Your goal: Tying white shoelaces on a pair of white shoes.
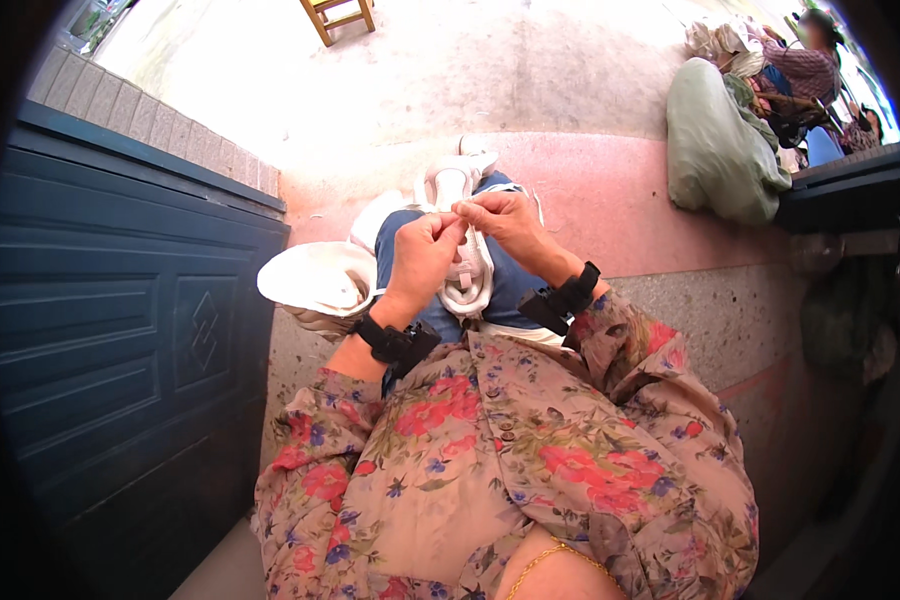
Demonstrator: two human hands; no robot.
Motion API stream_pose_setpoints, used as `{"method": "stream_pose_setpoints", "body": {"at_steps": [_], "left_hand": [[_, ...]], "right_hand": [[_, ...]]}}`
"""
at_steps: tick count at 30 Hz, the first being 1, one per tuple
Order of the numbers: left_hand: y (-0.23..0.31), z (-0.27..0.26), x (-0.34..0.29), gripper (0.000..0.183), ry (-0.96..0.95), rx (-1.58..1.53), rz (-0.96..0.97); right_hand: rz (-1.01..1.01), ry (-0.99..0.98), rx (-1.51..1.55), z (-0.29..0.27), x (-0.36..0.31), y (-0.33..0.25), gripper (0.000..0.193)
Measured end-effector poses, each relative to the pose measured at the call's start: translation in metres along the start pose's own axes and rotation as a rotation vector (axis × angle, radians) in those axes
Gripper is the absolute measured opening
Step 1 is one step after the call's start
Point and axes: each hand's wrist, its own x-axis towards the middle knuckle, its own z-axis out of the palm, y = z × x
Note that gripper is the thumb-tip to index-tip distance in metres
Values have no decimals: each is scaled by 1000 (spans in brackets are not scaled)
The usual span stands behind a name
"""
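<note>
My left hand and my right hand meet in front of me, fingertips pinched close together. Whatever lies between them is too small to make out. Right beneath, on my lap between the knees, rests a white shoe, its opening toward me; my hands partly cover it. More white pieces show just beyond my fingers, their kind unclear. Each wrist wears a black strap with a small device. Blue trousers cover my legs.
A white cloth bag stands open beside my left leg. Dark blue panelled door at left. On the right sit a large pale green sack and, beyond it, a seated person. A wooden stool stands far ahead.
</note>
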Motion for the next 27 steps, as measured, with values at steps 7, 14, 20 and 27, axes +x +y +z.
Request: {"method": "stream_pose_setpoints", "body": {"at_steps": [7,14,20,27], "left_hand": [[-12,-19,80,21,-123,182,206],[-42,-29,109,29,-325,526,-42],[-40,-18,119,29,-348,568,-20],[-32,-31,88,28,-96,639,206]], "right_hand": [[-221,112,4,2,6,-32,25],[-680,-15,25,-15,-19,-179,22],[-742,101,-79,29,-26,-214,24],[-796,196,-186,27,-39,-238,26]]}}
